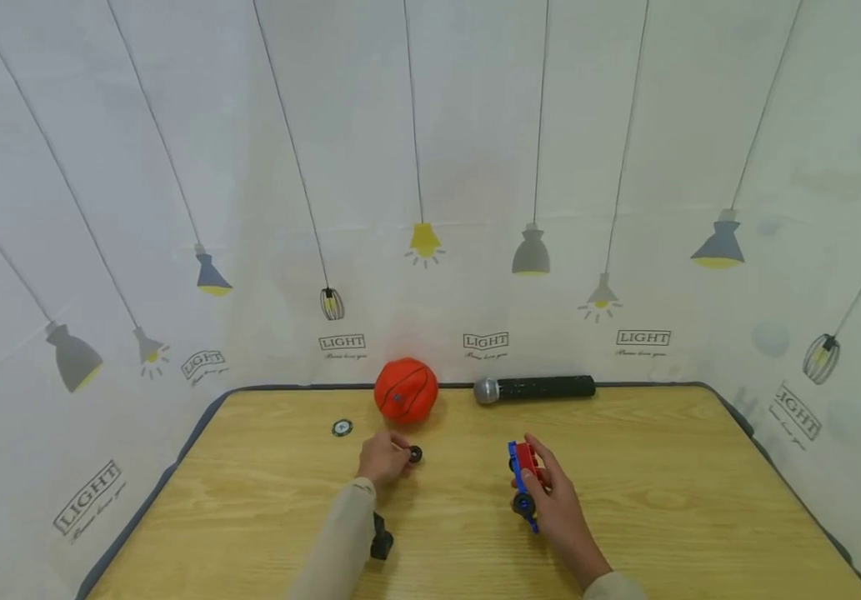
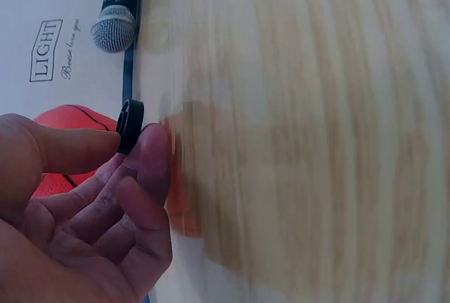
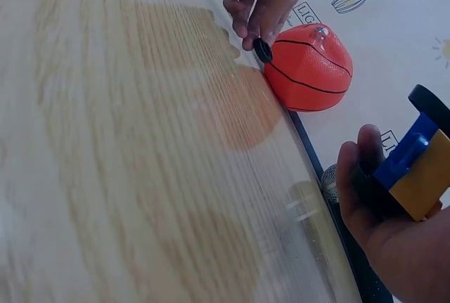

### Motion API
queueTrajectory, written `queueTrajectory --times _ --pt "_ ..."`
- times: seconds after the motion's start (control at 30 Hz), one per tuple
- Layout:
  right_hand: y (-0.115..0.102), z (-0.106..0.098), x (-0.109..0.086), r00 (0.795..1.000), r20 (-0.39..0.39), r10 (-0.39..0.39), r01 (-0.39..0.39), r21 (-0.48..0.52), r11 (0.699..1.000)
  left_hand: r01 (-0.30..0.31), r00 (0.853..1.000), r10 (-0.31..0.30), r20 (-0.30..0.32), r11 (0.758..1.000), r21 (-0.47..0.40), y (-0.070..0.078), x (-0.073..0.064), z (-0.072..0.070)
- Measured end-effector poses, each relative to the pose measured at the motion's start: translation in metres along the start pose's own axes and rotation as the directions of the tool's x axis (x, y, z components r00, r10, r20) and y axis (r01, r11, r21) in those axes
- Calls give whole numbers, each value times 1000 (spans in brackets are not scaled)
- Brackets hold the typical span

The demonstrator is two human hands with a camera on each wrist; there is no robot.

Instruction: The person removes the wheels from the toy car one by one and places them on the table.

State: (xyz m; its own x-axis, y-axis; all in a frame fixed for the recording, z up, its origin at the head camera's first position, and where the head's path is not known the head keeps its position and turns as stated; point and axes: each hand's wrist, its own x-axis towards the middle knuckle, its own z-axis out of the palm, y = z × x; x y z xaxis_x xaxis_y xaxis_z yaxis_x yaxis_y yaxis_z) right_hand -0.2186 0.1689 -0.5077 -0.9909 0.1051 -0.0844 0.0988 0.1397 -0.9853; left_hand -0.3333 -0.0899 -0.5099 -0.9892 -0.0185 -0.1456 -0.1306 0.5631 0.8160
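My left hand point(image 1: 385, 458) pinches a small black ring-shaped toy wheel point(image 1: 416, 454) between thumb and fingertips, just above the table. In the left wrist view the wheel point(image 2: 131, 126) stands edge-on at the fingertips. My right hand point(image 1: 559, 508) grips a toy car point(image 1: 524, 475) with a blue base, a red upper part and black wheels. Seen from the right wrist, the car point(image 3: 411, 152) shows an orange-yellow face and a blue part between two black wheels. Part of the car is hidden by the fingers or cut off by the frame.
A red ball with black lines point(image 1: 406, 391) sits at the table's back edge. Right of it lies a black microphone point(image 1: 543, 389). A poker chip point(image 1: 342, 427) lies left of the ball. A black block-like thing point(image 1: 381, 540) shows beside the left sleeve. Printed cloth walls surround the wooden table point(image 1: 670, 500).
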Motion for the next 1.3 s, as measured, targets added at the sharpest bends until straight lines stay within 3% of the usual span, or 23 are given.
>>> queueTrajectory --times 0.17,0.4,0.53,0.77,0.93,1.3 --pt "2 0 -1 1000 3 -7 7 -2 1000 9 1000 -7 -25 999 47 -5 1 -6" --pt "2 -1 -2 1000 8 -11 11 -4 1000 -23 999 27 -20 987 156 -9 2 -11" --pt "2 0 -2 1000 5 -9 9 -15 1000 -36 999 45 -30 970 242 -8 2 -14" --pt "0 0 -4 1000 6 -6 6 -34 999 -56 993 94 -77 915 399 -5 0 -18" --pt "-1 0 -4 1000 0 -22 22 -27 999 -58 989 109 -97 904 424 -3 -3 -22" --pt "0 0 -3 1000 -3 -22 22 -6 1000 -27 993 75 -94 902 432 -5 -2 -26"
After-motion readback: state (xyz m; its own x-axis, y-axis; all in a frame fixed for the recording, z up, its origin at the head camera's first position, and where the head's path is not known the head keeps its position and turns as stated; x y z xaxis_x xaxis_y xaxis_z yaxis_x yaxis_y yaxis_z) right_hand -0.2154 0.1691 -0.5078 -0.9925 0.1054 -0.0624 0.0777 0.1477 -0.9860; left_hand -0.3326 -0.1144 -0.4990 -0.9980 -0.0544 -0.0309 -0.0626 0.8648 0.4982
